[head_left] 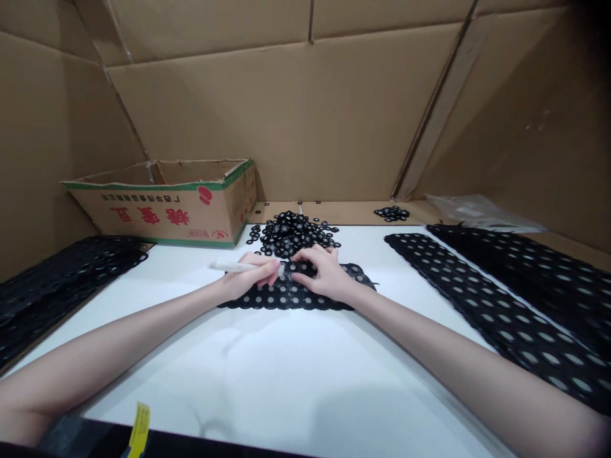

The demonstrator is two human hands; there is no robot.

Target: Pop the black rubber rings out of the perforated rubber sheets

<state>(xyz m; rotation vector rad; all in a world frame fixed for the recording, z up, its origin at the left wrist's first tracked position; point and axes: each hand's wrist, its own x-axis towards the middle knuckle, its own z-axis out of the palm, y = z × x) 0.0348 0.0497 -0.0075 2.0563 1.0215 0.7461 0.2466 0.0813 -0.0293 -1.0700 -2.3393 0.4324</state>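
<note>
A white pen-like stick (pixel 224 266) is pinched in the fingers of my left hand (pixel 252 275), its tip pointing right over a black strip full of round holes (pixel 286 300). That strip lies flat on the white table top in front of me. At the strip's right part rests my right hand (pixel 324 272), thumb and fingertips apart and curved around a bit of its upper surface. Nothing shows between those fingers. Just behind both hands rises a loose heap of small black rings (pixel 291 230).
An open cardboard box (pixel 181 210) stands at the back left. More black strips lie stacked at left (pixel 62 280), and others at right (pixel 477 299). A small ring pile (pixel 391 214) and a clear plastic bag (pixel 477 210) lie at the back right. Cardboard walls (pixel 286 121) surround the table.
</note>
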